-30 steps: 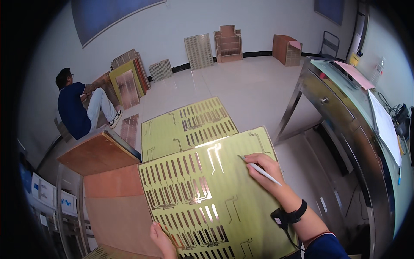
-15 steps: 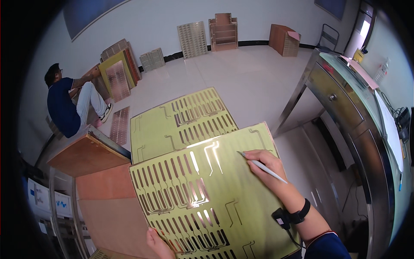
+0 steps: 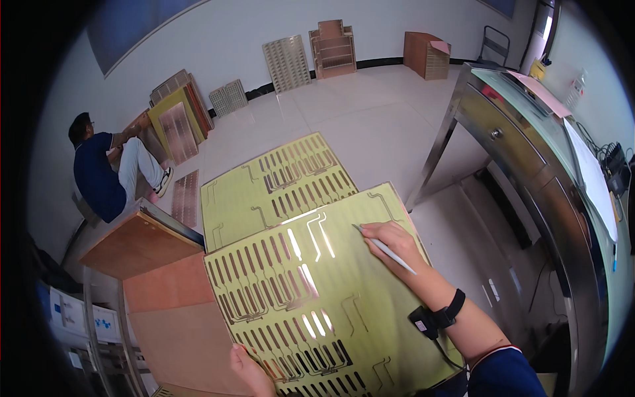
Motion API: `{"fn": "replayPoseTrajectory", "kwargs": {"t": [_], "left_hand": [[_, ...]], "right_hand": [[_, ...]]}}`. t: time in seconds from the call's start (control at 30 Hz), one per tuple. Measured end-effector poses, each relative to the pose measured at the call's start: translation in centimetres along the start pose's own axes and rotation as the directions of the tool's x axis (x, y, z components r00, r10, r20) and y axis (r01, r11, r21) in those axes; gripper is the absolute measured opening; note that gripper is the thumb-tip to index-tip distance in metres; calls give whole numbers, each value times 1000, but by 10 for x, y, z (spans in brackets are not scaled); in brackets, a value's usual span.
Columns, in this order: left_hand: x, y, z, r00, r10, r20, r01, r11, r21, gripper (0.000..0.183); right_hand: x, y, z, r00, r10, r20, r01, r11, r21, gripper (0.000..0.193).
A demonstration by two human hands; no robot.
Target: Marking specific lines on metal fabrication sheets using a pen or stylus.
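A large yellow-green circuit board panel (image 3: 331,264) with rows of copper strips and bent traces lies tilted in front of me. My right hand (image 3: 395,245) pinches a slim pale pen-shaped tool (image 3: 399,260). Its dark tip points at a plain green patch right of the bright bent traces; I cannot tell whether it touches. At the panel's lower left edge, my left hand (image 3: 251,372) grips the border, thumb on top and the other fingers mostly hidden. A similar green panel (image 3: 231,192) lies just beyond, partly covered by the near one.
A wooden-sided box (image 3: 142,231) and reddish-brown boards (image 3: 169,317) are to the left. The metal desk (image 3: 506,132) stands at right. Beyond the box, a person in a dark shirt (image 3: 99,165) sits by stacked panels (image 3: 175,122). More panels (image 3: 286,63) lean against the wall.
The whole view has shifted a little, with the desk and far panels now further left. Both hands keep their grips, and the tool's tip stays over nearly the same patch.
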State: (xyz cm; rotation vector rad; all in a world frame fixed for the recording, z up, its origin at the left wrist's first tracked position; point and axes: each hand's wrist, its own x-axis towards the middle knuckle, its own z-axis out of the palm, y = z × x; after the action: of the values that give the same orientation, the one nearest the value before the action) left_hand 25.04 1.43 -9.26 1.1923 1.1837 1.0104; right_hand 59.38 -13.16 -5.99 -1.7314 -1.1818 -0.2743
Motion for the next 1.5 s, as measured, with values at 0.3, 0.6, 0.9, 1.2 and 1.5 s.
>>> {"fn": "replayPoseTrajectory", "kwargs": {"t": [0.3,0.6,0.9,1.2,1.5], "left_hand": [[0,-3,0,999,8,31,-9,998,58,30],[-3,2,4,1000,-2,-9,2,1000,25,30],[-8,7,12,999,8,-39,-9,1000,-5,31],[-7,8,14,998,0,-61,1,1000,14,30],[-6,6,12,999,-6,-52,9,999,46,35]], "right_hand": [[6,-2,-10,995,-86,-51,80,990,-120,18],[2,-28,-15,997,63,54,-70,987,144,14],[16,-26,-8,992,-6,129,-16,987,162,16],[15,-19,0,991,-19,130,-3,986,164,15],[14,-18,-1,990,-1,139,-25,983,184,13]]}}
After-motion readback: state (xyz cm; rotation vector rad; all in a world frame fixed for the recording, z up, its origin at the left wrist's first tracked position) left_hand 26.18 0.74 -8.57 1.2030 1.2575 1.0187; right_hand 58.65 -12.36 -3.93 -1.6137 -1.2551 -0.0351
